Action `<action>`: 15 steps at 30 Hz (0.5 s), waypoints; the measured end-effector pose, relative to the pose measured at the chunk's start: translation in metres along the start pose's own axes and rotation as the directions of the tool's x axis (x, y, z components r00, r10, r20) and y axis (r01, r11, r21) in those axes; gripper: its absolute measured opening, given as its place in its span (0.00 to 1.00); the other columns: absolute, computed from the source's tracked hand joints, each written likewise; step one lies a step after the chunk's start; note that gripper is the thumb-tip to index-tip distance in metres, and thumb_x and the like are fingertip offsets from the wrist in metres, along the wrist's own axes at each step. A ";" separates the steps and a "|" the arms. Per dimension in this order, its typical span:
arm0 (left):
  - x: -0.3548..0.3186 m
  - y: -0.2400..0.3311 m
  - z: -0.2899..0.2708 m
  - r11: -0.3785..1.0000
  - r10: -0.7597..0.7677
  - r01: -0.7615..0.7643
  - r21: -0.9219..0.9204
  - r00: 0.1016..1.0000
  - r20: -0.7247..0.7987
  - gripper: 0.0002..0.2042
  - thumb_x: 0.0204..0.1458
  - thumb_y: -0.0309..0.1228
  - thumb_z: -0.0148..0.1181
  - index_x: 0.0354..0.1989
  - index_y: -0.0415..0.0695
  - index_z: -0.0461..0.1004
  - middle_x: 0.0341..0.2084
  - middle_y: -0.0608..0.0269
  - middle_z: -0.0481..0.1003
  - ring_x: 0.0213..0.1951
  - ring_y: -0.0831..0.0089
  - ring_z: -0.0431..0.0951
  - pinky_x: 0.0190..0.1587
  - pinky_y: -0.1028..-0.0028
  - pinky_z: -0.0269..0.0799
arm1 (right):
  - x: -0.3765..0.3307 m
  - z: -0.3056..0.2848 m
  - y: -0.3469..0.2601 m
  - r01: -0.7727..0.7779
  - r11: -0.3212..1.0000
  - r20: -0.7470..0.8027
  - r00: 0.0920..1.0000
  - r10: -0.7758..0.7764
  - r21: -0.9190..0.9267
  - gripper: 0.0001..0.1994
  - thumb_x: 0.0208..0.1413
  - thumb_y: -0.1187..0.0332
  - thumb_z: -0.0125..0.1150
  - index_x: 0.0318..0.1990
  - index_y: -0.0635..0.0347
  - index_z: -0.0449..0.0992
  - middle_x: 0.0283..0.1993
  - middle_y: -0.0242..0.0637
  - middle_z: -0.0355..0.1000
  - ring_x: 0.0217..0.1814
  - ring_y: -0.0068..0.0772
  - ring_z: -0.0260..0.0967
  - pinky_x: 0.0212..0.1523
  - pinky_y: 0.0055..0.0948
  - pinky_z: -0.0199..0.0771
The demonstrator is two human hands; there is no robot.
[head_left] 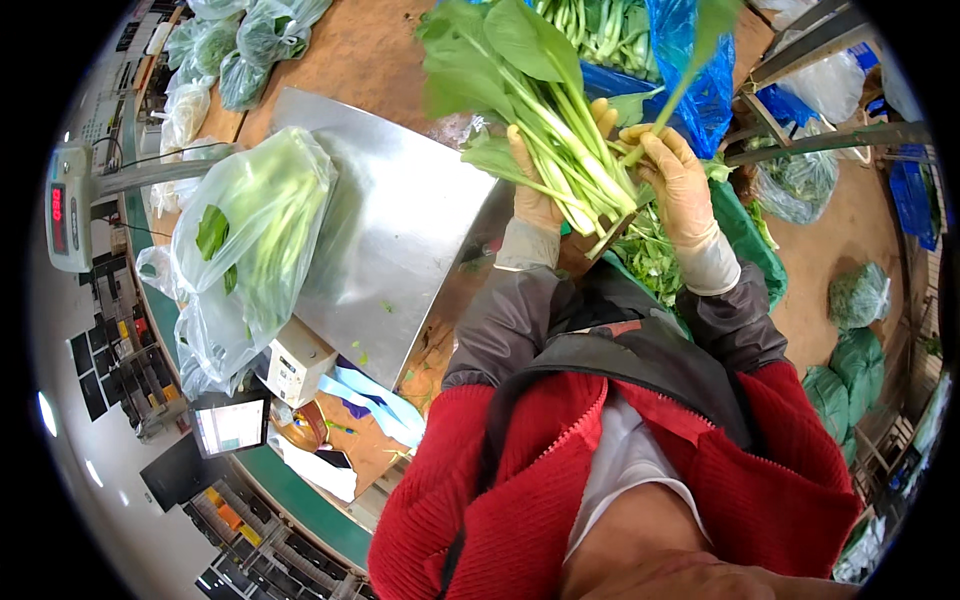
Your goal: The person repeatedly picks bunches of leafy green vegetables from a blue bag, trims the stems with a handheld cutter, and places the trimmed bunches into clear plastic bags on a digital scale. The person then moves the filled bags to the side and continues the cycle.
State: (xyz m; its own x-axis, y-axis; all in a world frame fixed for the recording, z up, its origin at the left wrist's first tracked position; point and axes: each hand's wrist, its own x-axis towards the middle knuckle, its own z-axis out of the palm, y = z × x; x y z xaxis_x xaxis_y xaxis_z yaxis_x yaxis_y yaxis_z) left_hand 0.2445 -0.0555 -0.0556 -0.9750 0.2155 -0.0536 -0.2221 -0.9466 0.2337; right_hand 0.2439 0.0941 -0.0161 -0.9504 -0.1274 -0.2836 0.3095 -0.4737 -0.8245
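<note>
My left hand (533, 205), in a pale yellow glove, is wrapped round a bunch of leafy greens (565, 150) with thick pale stems. The leaves point up and away, and the cut ends face me. Beside the bunch, my gloved right hand (683, 190) pinches a single leafy stalk (678, 100) by its stem; its leaf blurs at the top edge. Below the hands, loose leaves (650, 255) lie in a green sack (750, 245). Beyond them, more greens (600, 30) stand in a container with a blue plastic liner (690, 70).
At the left, a steel scale plate (400, 210) carries a clear bag of greens (265, 230). Its red-lit display (65, 210) stands on a post. Nearer are a small white machine (300, 360) and a screen (230, 427). More bagged vegetables (250, 60) lie far left.
</note>
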 end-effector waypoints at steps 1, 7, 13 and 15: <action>0.003 -0.004 0.000 0.999 0.024 -0.025 -0.038 0.999 -0.026 0.44 0.44 0.66 0.48 0.62 0.44 0.54 0.56 0.48 0.62 0.58 0.57 0.63 0.58 0.58 0.64 | -0.002 0.000 0.003 0.047 0.997 -0.019 0.999 -0.046 0.061 0.10 0.60 0.66 0.51 0.42 0.64 0.71 0.38 0.36 0.72 0.40 0.26 0.69 0.45 0.24 0.69; 0.019 -0.025 -0.005 0.974 -0.082 0.111 -0.196 0.985 0.149 0.41 0.47 0.61 0.51 0.63 0.45 0.52 0.52 0.55 0.68 0.52 0.61 0.70 0.56 0.59 0.66 | 0.005 -0.010 0.026 0.205 0.871 -0.195 0.972 -0.130 0.446 0.12 0.61 0.62 0.49 0.36 0.63 0.67 0.26 0.32 0.64 0.29 0.25 0.62 0.38 0.25 0.68; 0.028 -0.046 0.013 0.993 -0.040 0.051 -0.105 0.993 0.109 0.44 0.43 0.64 0.53 0.65 0.52 0.50 0.63 0.52 0.51 0.64 0.54 0.51 0.62 0.48 0.51 | 0.009 -0.027 -0.008 0.411 0.886 -0.333 0.884 -0.329 0.216 0.11 0.61 0.61 0.50 0.31 0.58 0.66 0.15 0.19 0.46 0.16 0.13 0.41 0.19 0.19 0.40; 0.031 -0.050 0.008 0.995 -0.043 0.056 -0.079 0.987 0.154 0.46 0.40 0.65 0.55 0.65 0.53 0.50 0.66 0.51 0.43 0.66 0.50 0.42 0.62 0.45 0.49 | 0.008 -0.044 -0.021 0.292 0.948 -0.260 0.932 -0.252 0.125 0.10 0.58 0.62 0.55 0.32 0.59 0.68 0.18 0.20 0.53 0.18 0.13 0.47 0.21 0.18 0.48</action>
State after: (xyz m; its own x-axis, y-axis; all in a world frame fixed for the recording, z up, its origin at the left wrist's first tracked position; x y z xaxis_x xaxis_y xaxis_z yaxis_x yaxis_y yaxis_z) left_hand 0.2248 0.0002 -0.0607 -0.9529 0.2908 0.0866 -0.2757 -0.9490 0.1529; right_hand 0.2313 0.1416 -0.0222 -0.9563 0.2276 -0.1838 0.0126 -0.5957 -0.8031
